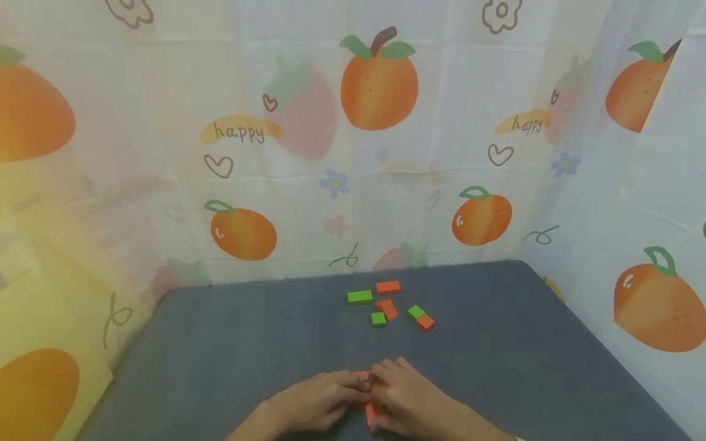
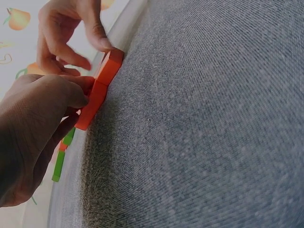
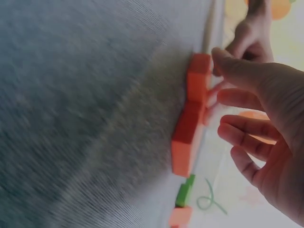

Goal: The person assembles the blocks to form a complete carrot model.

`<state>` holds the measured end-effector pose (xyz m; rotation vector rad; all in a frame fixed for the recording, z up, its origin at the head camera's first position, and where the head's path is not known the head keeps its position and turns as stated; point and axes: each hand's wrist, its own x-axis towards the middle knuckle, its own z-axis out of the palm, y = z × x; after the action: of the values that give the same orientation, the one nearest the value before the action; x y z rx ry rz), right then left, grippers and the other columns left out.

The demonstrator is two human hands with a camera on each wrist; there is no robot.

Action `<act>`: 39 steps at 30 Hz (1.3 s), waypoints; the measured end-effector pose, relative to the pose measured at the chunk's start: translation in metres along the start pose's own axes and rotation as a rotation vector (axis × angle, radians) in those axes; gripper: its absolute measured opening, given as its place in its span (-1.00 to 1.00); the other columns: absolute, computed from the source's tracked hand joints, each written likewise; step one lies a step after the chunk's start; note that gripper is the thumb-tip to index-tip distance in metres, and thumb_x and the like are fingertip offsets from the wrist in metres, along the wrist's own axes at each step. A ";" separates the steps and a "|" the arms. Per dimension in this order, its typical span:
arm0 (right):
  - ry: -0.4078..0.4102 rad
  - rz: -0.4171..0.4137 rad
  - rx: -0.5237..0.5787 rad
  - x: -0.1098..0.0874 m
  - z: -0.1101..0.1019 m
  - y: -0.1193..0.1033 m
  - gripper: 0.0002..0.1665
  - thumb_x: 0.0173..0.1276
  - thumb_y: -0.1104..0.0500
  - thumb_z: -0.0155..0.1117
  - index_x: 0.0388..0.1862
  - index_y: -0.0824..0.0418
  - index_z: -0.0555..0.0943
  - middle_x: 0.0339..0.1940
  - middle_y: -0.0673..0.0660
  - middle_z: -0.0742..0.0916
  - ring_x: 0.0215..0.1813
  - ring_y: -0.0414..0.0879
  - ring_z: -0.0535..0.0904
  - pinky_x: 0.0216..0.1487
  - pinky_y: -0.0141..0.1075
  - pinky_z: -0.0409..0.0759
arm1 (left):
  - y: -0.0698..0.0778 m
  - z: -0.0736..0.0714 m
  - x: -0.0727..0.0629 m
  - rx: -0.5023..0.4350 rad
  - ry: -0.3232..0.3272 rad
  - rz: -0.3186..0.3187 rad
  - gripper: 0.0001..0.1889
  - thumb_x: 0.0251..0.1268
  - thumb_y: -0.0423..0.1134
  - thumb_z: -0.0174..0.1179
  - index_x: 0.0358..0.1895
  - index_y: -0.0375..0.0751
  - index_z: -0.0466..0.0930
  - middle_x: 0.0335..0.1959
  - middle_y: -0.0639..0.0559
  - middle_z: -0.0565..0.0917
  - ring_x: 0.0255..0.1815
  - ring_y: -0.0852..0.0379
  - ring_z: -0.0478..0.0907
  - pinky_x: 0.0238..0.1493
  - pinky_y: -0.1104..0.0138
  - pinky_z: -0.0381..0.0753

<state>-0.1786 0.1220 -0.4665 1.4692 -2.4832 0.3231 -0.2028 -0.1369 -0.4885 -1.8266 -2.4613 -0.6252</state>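
Two orange blocks stand end to end on the dark grey table [image 1: 248,343] near its front; one orange block [image 2: 110,66] is closer to the person, the other orange block [image 2: 92,107] farther away. My left hand [image 1: 325,395] grips the farther block from its left side, thumb and fingertips against it. Across from it is my right hand [image 1: 410,395], its thumb tip right at the closer block's near end. The right wrist view shows the right fingers [image 3: 244,135] loosely spread, holding nothing. In the head view both hands partly hide the blocks.
Farther back lie several more blocks: a long green block [image 1: 360,297], an orange block [image 1: 388,287], a leaning orange block [image 1: 389,309], a small green block [image 1: 378,319], and a green block [image 1: 416,312] touching an orange one [image 1: 425,322]. A fruit-print curtain [image 1: 386,202] surrounds the table.
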 end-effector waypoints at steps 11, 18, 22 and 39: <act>0.104 0.196 -0.139 -0.003 -0.026 0.078 -0.76 0.24 0.22 0.59 -0.12 0.18 0.76 -0.16 0.04 0.73 -0.15 -0.09 0.66 -0.19 -0.21 0.68 | 0.001 -0.003 -0.001 -0.007 -0.048 -0.036 -0.61 0.60 -0.36 0.09 0.37 -0.11 0.62 0.37 0.04 0.67 0.45 0.12 0.58 0.39 0.29 0.63; -0.104 0.279 -0.103 -0.026 -0.029 0.118 -0.74 0.30 0.49 0.39 -0.12 0.22 0.78 -0.11 0.16 0.76 -0.12 0.06 0.71 -0.17 -0.08 0.74 | -0.001 -0.002 -0.003 -0.041 -0.073 -0.048 -0.60 0.63 -0.37 0.04 0.41 -0.09 0.59 0.41 0.06 0.64 0.49 0.12 0.54 0.45 0.30 0.58; -0.157 0.316 -0.087 -0.034 -0.034 0.121 -0.71 0.21 0.51 0.43 -0.19 0.18 0.77 -0.25 0.10 0.69 -0.26 0.00 0.63 -0.27 -0.11 0.68 | -0.002 -0.002 -0.004 -0.041 -0.075 -0.047 -0.59 0.62 -0.37 0.05 0.41 -0.08 0.59 0.41 0.06 0.64 0.49 0.12 0.54 0.45 0.30 0.58; -0.112 0.367 -0.234 -0.045 -0.037 0.130 -0.76 0.09 0.41 0.53 -0.49 0.10 0.68 -0.47 -0.02 0.58 -0.46 -0.10 0.48 -0.48 -0.20 0.47 | -0.003 -0.001 -0.001 -0.035 -0.060 -0.034 -0.59 0.59 -0.40 0.08 0.39 -0.10 0.61 0.39 0.05 0.65 0.48 0.12 0.55 0.41 0.28 0.61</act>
<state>-0.2688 0.2316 -0.4548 0.9645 -2.7637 0.0082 -0.2051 -0.1388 -0.4883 -1.8461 -2.5407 -0.6280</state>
